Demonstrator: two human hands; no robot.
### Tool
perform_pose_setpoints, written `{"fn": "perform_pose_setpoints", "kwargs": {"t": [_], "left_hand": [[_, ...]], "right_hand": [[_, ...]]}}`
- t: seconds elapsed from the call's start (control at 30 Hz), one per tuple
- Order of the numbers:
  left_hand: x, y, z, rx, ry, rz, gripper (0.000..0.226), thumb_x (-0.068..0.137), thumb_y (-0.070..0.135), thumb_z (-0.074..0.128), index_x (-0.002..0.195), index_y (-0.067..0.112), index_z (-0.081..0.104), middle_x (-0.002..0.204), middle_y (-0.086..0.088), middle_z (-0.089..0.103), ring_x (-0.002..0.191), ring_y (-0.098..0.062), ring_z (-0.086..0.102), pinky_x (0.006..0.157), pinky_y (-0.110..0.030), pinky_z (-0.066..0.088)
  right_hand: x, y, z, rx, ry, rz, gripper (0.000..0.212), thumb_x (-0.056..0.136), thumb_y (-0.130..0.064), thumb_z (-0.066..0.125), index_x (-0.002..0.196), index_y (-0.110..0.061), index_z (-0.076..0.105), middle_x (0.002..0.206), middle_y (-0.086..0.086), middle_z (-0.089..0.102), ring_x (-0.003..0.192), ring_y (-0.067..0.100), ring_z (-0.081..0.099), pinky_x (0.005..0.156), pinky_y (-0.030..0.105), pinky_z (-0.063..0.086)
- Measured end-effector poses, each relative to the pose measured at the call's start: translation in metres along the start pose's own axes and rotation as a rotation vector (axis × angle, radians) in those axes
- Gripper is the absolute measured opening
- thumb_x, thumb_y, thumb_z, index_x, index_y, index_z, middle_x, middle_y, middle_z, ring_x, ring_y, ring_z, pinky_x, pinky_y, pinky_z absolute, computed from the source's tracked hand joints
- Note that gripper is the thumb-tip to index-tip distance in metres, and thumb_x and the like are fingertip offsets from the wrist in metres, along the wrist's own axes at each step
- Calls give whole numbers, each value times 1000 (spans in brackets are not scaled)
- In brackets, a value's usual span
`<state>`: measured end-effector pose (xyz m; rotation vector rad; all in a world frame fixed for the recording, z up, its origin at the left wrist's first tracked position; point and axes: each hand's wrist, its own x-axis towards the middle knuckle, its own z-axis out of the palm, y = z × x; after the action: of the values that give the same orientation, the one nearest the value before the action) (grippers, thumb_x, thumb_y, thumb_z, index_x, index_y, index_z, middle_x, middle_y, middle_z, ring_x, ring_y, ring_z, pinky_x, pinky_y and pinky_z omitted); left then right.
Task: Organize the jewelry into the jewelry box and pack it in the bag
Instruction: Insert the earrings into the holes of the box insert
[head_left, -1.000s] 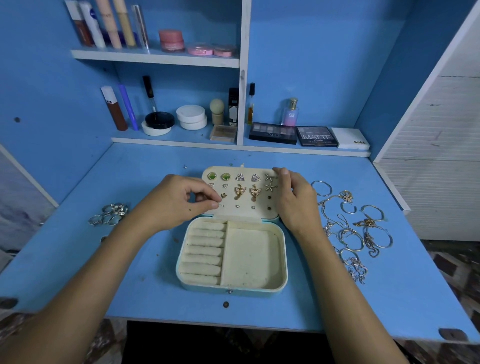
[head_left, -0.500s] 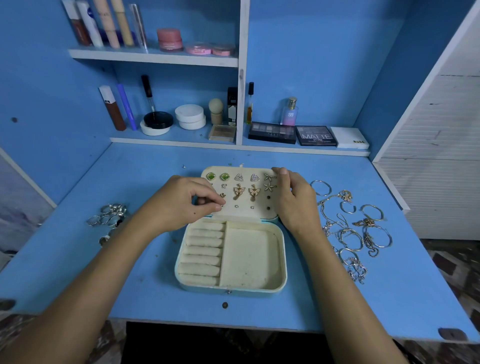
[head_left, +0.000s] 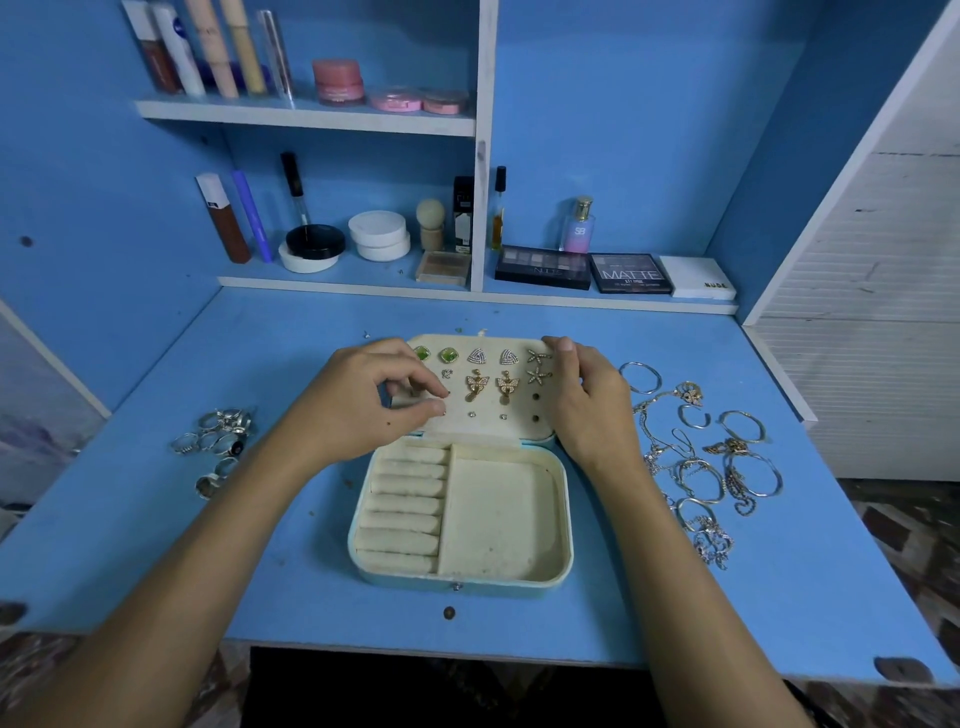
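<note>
An open pale-blue jewelry box (head_left: 563, 514) lies on the blue desk, cream inside, with ring rolls on its left and an empty tray on its right. Its raised lid panel (head_left: 488, 426) carries several earrings (head_left: 491, 385): green studs, triangles, starfish, gold butterflies. My left hand (head_left: 363, 405) is at the panel's left part, thumb and fingers pinched together on something small that they hide. My right hand (head_left: 584, 400) grips the panel's right edge. A pile of rings (head_left: 221, 441) lies left of the box. Bracelets and chains (head_left: 706, 457) are spread out on the right.
Shelves behind the desk hold cosmetics: tubes and pink jars on top, compacts, a brush, a perfume bottle (head_left: 577, 224) and eyeshadow palettes (head_left: 584, 270) below. A white slatted panel (head_left: 883, 291) stands on the right. No bag is in view.
My left hand's pinched fingers shifted slightly lower on the lid panel's left side. My right hand stayed on the panel's right edge.
</note>
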<state>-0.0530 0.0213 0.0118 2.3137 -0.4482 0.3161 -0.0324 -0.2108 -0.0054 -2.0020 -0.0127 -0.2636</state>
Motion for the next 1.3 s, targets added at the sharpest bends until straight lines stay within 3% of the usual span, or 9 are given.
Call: {"fn": "perform_pose_setpoints", "kwargs": {"t": [0.07,0.17,0.27,0.33,0.53,0.7,0.87,1.13,1.3], "left_hand": [[0,-4,0,-2,83,-14,11,81,34,72,90,27,76,91,11,63,85,-14,59,81,-24,48],[0,-9,4,29,182,-109,37,82,43,64,115,27,69,106,15,57,104,-11,53,93,-23,43],[-1,-15,8,-27,70,-320,84,74,65,60,145,23,45,134,17,45,130,-9,41,109,-30,34],[0,-19,11,-71,-4,-388,100,66,76,55,150,24,39,142,15,43,136,-8,37,115,-39,32],[-1,-21,14,-140,-117,-381,49,70,70,59,117,59,51,122,31,55,130,-11,44,110,-50,36],[-3,-18,12,-170,-111,-400,59,63,67,59,120,58,46,121,35,48,133,-10,38,114,-50,30],[-3,-14,12,-144,-109,-404,75,61,65,58,133,48,44,122,29,49,131,-10,37,115,-50,28],[-5,-2,9,-123,-102,-409,71,68,51,59,137,43,43,104,42,37,109,5,25,111,-36,21],[-6,3,5,-144,-119,-391,69,69,54,59,136,45,42,107,43,36,104,9,23,111,-36,20]], "right_hand": [[0,1,0,-4,1,-1,42,107,-37,33,128,-20,65,105,-8,56,100,5,49,77,7,33],[0,1,0,-7,5,-1,42,107,-37,34,127,-19,65,104,-9,57,100,4,49,77,0,32],[0,0,0,3,7,-4,41,107,-36,35,127,-17,66,101,-11,57,100,3,50,77,1,31],[-1,-1,0,9,9,-3,41,107,-35,35,126,-17,66,99,-13,56,100,2,49,77,1,32],[0,-1,1,0,19,7,40,107,-35,35,125,-19,67,99,-12,56,98,2,49,76,1,32],[0,-2,2,-12,23,15,40,106,-35,35,124,-19,67,101,-11,56,98,3,49,75,0,32],[1,-4,2,8,27,41,40,106,-36,35,123,-20,67,106,-9,59,102,6,52,86,21,35],[5,-6,3,-23,38,55,42,106,-38,34,118,-20,70,104,-7,64,103,10,58,87,25,42],[8,-7,2,-40,35,53,43,106,-38,33,113,-19,71,96,-12,66,95,6,60,80,22,44]]}}
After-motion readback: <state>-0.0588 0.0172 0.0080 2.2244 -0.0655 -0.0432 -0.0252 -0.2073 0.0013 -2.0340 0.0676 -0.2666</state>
